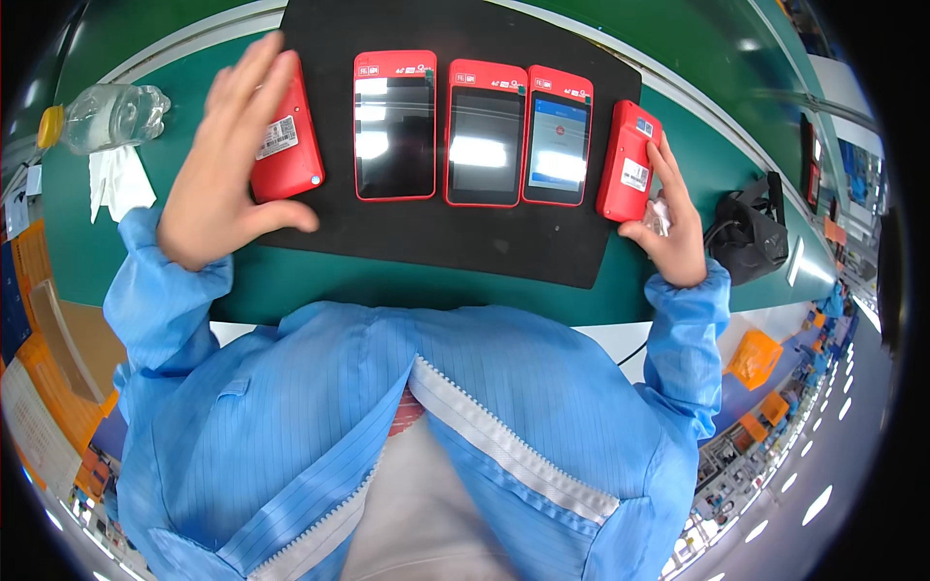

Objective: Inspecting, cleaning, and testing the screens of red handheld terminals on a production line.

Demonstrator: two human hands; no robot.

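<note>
Five-fingered and spread, my left hand (205, 179) is at the left edge of a red handheld terminal (302, 160) lying back side up, its fingers covering part of it. At the far right of the row, another red terminal (617, 189) lies back up with a white label. My right hand (681, 232) is open along its right edge, thumb near the lower corner; firm contact is hard to tell. A small clear item (658, 217) shows by that palm. Between the hands lie a dark-screened terminal (395, 126), a second dark one (484, 145) and one with a lit blue screen (558, 145).
The terminals rest on a black mat (436, 232) over a green table (271, 281). A clear bottle with a yellow cap (111, 114) lies at the left above a white cloth (121, 184). A black pouch-like object (754, 232) and cable sit at the right.
</note>
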